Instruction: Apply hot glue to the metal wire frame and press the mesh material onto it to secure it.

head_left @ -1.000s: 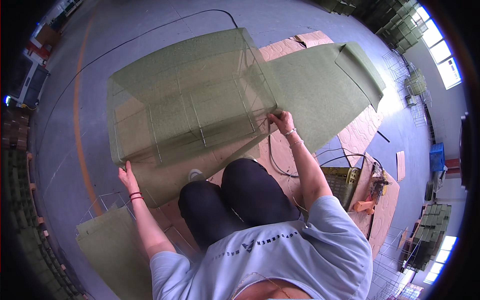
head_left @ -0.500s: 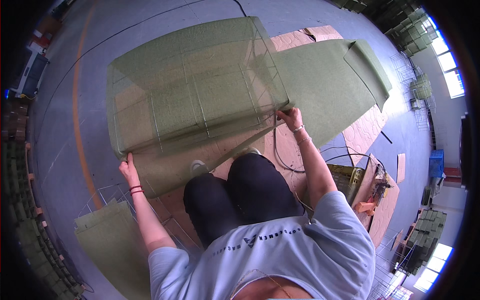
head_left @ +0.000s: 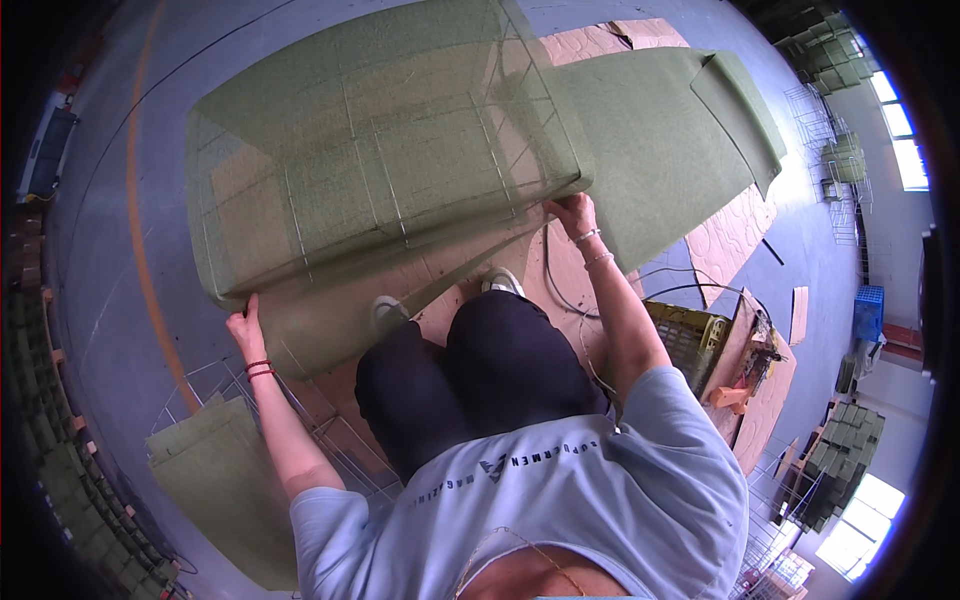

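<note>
A box-shaped metal wire frame [head_left: 397, 190] stands in front of me, wrapped in thin see-through green fabric [head_left: 320, 90]. My left hand [head_left: 246, 325] grips the fabric at the frame's near left corner, thumb pressed upward along it. At the near right corner my right hand [head_left: 573, 214] is closed on the fabric's edge, the fingers partly hidden under it. Between the hands a loose flap of the fabric hangs down toward my shoes. To the right of the frame another large green sheet [head_left: 640, 140] is spread out, with one end folded over.
Cardboard sheets [head_left: 735, 245] lie on the grey floor. A yellow crate [head_left: 685, 335] stands right of my legs, with an orange-handled tool [head_left: 733, 397] and a cable beside it. Folded green sheets [head_left: 225, 490] lie at my left, near bare wire frames. Green stacks line both sides.
The wrapped frame and both hands appear slightly farther up and left in the view, which has shifted a little. Both hands keep their hold on the fabric at the corners.
</note>
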{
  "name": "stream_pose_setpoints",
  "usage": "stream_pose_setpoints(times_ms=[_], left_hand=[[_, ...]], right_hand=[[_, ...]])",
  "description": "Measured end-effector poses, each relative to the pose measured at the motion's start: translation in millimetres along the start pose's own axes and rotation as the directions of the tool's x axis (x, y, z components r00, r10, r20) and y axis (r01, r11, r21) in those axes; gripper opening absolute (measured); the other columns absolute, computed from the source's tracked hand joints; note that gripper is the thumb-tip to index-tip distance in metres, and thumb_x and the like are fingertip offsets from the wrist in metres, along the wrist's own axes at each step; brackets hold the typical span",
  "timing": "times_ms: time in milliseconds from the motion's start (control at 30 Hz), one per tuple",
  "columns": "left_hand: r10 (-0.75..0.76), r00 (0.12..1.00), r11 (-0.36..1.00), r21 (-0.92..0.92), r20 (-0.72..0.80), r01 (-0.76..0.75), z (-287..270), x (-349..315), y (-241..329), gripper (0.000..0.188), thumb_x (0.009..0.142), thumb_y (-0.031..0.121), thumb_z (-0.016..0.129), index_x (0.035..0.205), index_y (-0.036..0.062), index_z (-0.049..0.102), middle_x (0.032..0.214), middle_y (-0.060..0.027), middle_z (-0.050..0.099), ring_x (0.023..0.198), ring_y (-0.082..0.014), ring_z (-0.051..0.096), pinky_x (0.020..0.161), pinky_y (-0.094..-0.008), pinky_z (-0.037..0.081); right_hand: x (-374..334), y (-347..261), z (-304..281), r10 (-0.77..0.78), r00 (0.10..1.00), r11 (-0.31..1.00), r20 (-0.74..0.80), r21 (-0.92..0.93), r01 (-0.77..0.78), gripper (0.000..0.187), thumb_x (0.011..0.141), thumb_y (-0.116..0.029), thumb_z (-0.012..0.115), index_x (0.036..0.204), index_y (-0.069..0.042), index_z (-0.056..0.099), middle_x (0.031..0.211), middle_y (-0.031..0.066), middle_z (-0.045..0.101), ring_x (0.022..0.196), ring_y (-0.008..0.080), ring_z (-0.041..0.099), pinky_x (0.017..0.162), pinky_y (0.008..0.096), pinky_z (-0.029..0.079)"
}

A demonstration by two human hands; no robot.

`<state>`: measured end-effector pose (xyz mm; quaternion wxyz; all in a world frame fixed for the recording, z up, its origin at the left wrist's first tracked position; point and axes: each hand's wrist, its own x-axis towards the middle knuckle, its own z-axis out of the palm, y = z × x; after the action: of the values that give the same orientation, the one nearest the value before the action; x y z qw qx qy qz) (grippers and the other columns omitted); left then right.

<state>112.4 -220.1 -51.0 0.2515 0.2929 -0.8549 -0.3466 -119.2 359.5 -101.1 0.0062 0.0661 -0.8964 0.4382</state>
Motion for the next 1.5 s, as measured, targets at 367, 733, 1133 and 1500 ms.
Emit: stream_pose_setpoints(times_ms=[367, 733, 1133, 1500], left_hand=[[-0.02, 1.0, 0.96, 0.279, -0.001, 0.02, 6, 7, -11, 0.054, 0.079, 0.034, 0.063, 0.059, -0.0129, 0.048, 0.049, -0.0246, 0.037, 0.051, -0.0268, 0.025, 0.048, -0.0412, 0.03], [0.13, 0.991, 0.991, 0.002, 0.041, -0.131, -51, 181, 145, 0.041, 0.085, 0.034, 0.055, 0.073, -0.0047, 0.054, 0.057, -0.004, 0.046, 0.057, -0.0139, 0.035, 0.053, -0.032, 0.033], [-0.151, 0.896, 0.988, 0.035, 0.418, 0.15, 2, 222, 72, 0.031, 0.08, 0.028, 0.062, 0.086, -0.0028, 0.061, 0.076, -0.0014, 0.058, 0.071, -0.0098, 0.048, 0.067, -0.0278, 0.041], [-0.073, 0.931, 0.984, -0.128, 0.357, 0.126, -49, 102, 76, 0.032, 0.071, 0.006, 0.069, 0.099, -0.0035, 0.057, 0.093, -0.0075, 0.063, 0.08, -0.0138, 0.056, 0.075, -0.0275, 0.044]], right_hand=[[6, -20, -2, -0.068, 0.998, 0.991, 0.009, -0.118, 0.069, 0.019, 0.073, -0.022, 0.068, 0.081, -0.004, 0.065, 0.071, 0.0143, 0.063, 0.066, 0.027, 0.062, 0.059, 0.0347, 0.047], [185, -176, -87, -0.23, 0.972, 0.966, 0.046, -0.108, 0.234, 0.026, 0.079, -0.031, 0.061, 0.082, -0.006, 0.067, 0.067, 0.0088, 0.065, 0.061, 0.0198, 0.062, 0.062, 0.0315, 0.048], [227, -158, -58, 0.189, 0.935, 0.879, 0.299, -0.476, -0.026, 0.035, 0.069, -0.037, 0.071, 0.083, -0.004, 0.067, 0.067, 0.004, 0.065, 0.054, 0.0127, 0.06, 0.054, 0.0254, 0.049], [133, -157, -115, 0.124, 0.889, 0.937, 0.441, -0.348, 0.042, 0.022, 0.066, -0.025, 0.073, 0.074, -0.006, 0.066, 0.062, 0.0018, 0.062, 0.055, 0.0099, 0.058, 0.051, 0.0242, 0.047]])
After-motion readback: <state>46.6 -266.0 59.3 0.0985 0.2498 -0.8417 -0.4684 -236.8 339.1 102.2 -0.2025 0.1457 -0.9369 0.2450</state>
